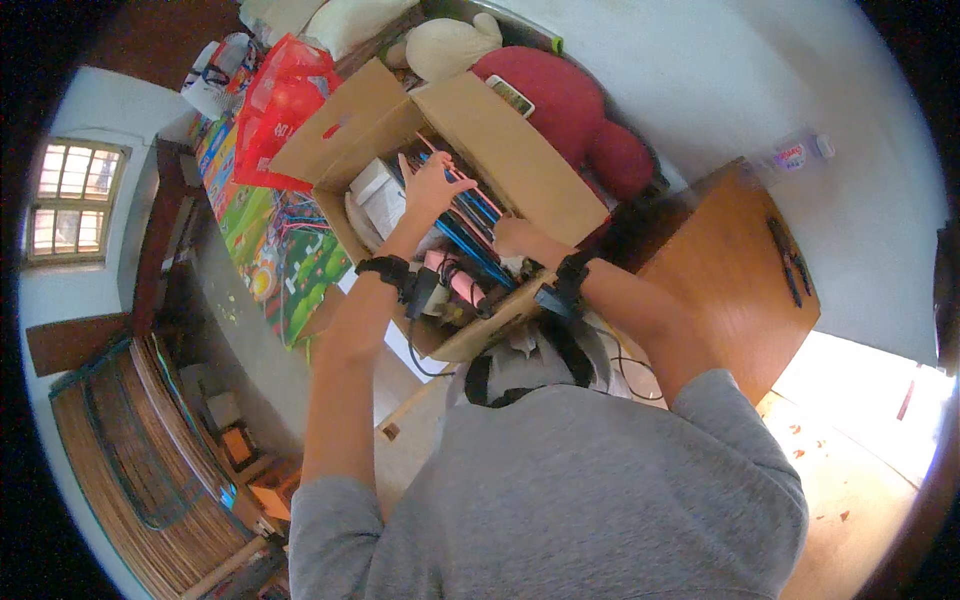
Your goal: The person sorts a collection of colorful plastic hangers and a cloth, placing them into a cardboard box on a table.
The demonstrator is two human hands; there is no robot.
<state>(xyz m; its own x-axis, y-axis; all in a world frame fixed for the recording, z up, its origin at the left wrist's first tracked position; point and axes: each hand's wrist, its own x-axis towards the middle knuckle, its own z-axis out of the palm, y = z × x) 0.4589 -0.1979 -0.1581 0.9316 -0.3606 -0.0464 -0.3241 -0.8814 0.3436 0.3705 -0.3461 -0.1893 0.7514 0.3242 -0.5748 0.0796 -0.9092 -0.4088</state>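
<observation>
head: 2 hands (432, 190) (518, 238) over 1 cardboard box (515, 145)

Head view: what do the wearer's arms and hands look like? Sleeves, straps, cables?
Grey short sleeves, forearms uncovered. Left hand and right hand show no gloves. Each wrist wears a black strap with a small boxy module. A thin dark cable hangs from the left module. No legible markings.
</observation>
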